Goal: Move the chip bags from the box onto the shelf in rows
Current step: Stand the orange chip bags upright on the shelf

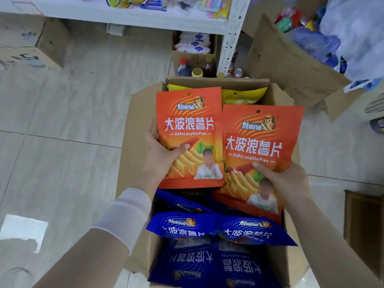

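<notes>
An orange chip bag (189, 121) was gripped in the left hand (160, 154), the thumb laid across its front, and a second orange bag (259, 132) was pinched likewise in the right hand (284, 179). Both were held upright over the open box (133, 125), faces up, probably so that they could be stood label-out on the far white shelf (133, 17). Blue bags (182, 225) were packed at the box's near end, yellow bags (243, 94) at its far end.
</notes>
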